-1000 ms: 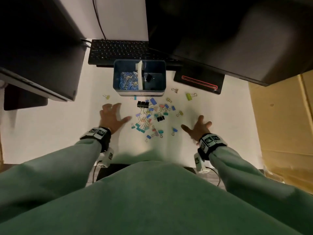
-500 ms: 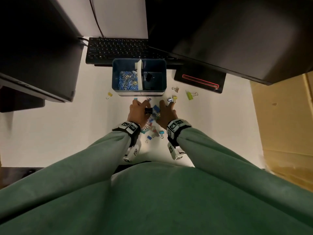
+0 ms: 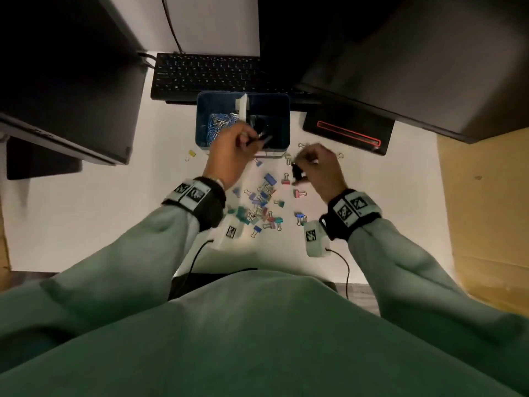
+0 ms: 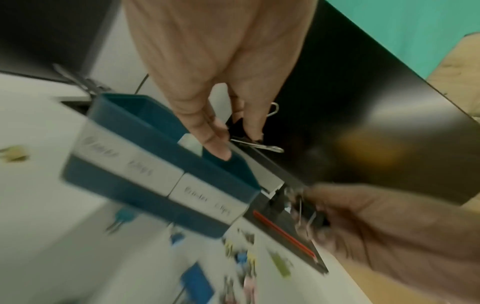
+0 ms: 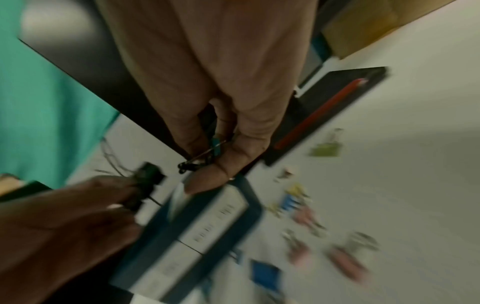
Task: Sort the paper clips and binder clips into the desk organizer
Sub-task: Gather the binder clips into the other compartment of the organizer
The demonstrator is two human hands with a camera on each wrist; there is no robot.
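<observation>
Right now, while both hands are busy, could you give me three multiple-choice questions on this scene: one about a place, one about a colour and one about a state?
1. In which part of the organizer do the paper clips lie?
A. the right compartment
B. outside it
C. the left compartment

2. What colour is the binder clip in the left hand?
A. yellow
B. black
C. pink

3. What is the right hand doing?
A. pinching a clip
B. lying flat and open
C. reaching inside the organizer

Answers:
1 C, since the blue and silver heap sits left of the white divider.
2 B, since the left wrist view shows a black body with silver wire handles between the fingers.
3 A, since its fingers curl round a dark clip, to the right of the organizer.
</observation>
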